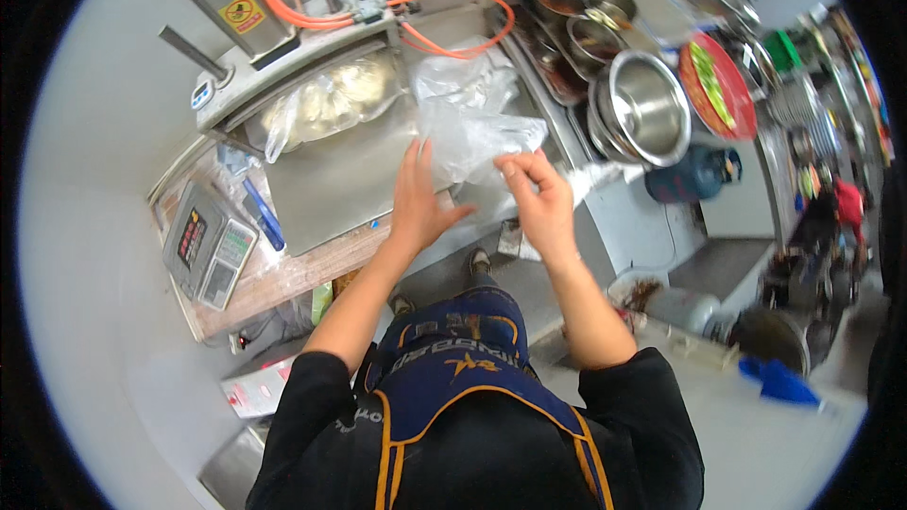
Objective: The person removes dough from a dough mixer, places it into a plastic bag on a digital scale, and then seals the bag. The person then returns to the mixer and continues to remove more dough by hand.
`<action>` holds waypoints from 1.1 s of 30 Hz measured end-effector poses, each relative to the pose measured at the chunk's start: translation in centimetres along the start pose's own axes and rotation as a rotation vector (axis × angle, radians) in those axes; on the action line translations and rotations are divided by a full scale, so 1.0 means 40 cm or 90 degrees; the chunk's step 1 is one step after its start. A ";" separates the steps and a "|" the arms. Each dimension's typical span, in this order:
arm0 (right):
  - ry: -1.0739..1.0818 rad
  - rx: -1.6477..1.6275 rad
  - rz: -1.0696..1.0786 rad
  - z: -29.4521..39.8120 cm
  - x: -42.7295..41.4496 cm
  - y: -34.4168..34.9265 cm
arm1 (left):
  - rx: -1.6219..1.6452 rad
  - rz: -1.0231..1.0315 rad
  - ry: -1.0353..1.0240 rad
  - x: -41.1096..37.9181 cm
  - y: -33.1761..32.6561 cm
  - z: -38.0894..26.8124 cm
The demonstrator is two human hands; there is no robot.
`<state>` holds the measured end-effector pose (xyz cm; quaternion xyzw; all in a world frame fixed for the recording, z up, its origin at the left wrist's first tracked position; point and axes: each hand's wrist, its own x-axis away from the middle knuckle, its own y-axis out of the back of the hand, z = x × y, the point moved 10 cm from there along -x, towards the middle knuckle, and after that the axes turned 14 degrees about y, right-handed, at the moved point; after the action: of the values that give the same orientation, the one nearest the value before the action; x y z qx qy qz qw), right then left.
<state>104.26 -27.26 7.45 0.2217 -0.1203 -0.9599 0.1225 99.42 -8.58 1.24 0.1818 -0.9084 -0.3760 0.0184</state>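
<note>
A crumpled clear plastic bag (pixel 475 142) spreads in front of me, between and beyond my two hands. My right hand (pixel 542 191) has its thumb and fingertips pinched together at the bag's right edge. Over the bag's left side, my left hand (pixel 424 202) is spread, thumb out, with nothing seen in its grasp. A metal sheet (pixel 333 188) lies on the wooden worktop to the left. Behind it, a clear bag of pale dough pieces (pixel 333 99) rests under the frame of a metal press (pixel 234 7) with orange hoses.
A digital scale (pixel 209 244) and a blue-handled scraper (pixel 263 216) lie at left. At right stand stacked steel pots (pixel 641 110), a red tray of food (pixel 717 85) and a gas cylinder (pixel 691 177). A person in red (pixel 847 209) is farther off at right.
</note>
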 end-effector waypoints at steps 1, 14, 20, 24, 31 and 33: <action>-0.039 -0.050 -0.026 0.043 0.020 0.023 | 0.031 -0.050 -0.055 -0.011 0.022 -0.066; -0.047 0.297 0.057 0.396 0.413 0.124 | 0.350 0.546 -0.121 0.115 0.021 -0.290; -0.255 0.314 0.089 0.273 0.681 0.202 | 0.405 0.530 0.030 0.090 -0.048 -0.282; -0.321 -0.052 -0.386 0.275 0.850 0.399 | 0.872 0.770 0.138 -0.179 -0.123 -0.084; -0.160 -0.544 -0.601 0.406 0.913 0.423 | 0.427 0.182 0.087 0.053 0.020 0.007; -0.339 -0.337 -0.782 0.442 0.929 0.368 | 0.356 0.498 -0.014 0.365 -0.016 -0.149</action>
<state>66.49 -48.70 12.36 -0.0293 0.2370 -0.8737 -0.4238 87.03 -18.05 3.55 -0.1795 -0.9751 -0.0839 0.0991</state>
